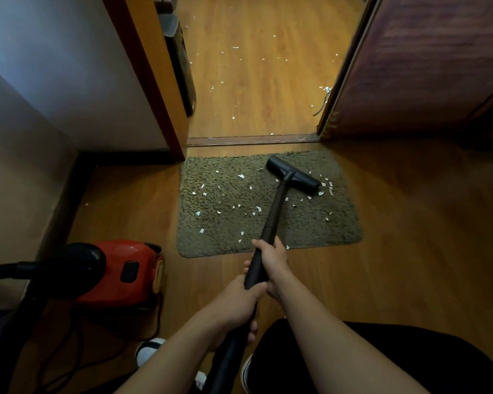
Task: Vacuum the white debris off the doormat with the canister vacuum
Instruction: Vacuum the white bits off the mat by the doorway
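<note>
A grey-green shaggy doormat lies on the wooden floor before a doorway. White debris is scattered over it, mostly left and right of the nozzle. The black floor nozzle rests on the mat's far right part, at the end of a black wand. My right hand grips the wand higher up, my left hand grips it just below. The red canister vacuum sits on the floor at the left, its black hose leading off left.
More white bits lie on the floor beyond the threshold. A door frame stands left, a dark door right. A power cord loops on the floor near my shoe. A wall runs along the left.
</note>
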Available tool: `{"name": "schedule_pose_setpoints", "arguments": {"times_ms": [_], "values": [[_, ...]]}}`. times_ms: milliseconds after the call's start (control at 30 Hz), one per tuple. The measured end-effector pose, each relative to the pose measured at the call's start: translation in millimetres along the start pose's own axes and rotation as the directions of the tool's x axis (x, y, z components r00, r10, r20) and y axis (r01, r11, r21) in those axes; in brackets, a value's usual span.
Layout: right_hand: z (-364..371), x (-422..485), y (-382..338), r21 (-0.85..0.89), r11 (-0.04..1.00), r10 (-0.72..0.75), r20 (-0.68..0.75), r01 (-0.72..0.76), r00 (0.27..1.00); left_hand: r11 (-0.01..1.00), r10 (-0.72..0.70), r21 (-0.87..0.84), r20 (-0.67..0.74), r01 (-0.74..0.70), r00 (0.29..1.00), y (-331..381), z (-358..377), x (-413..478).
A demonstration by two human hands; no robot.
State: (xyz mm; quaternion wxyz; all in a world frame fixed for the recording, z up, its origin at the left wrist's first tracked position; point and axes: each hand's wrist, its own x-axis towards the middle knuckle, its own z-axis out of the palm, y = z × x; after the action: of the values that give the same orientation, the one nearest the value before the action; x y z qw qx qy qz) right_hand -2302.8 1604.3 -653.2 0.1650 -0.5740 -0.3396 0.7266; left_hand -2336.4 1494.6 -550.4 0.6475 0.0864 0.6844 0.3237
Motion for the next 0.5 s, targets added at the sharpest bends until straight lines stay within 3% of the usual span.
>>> {"name": "schedule_pose_setpoints", "arguments": {"times_ms": [500], "values": [[-5.3,22.2,-18.8,0.024,1.0,-0.01,-0.005,0.01,1.0,1.0,0.013,-0.003,-0.018,-0.013,1.0,20.3,6.4,17.1]]}}
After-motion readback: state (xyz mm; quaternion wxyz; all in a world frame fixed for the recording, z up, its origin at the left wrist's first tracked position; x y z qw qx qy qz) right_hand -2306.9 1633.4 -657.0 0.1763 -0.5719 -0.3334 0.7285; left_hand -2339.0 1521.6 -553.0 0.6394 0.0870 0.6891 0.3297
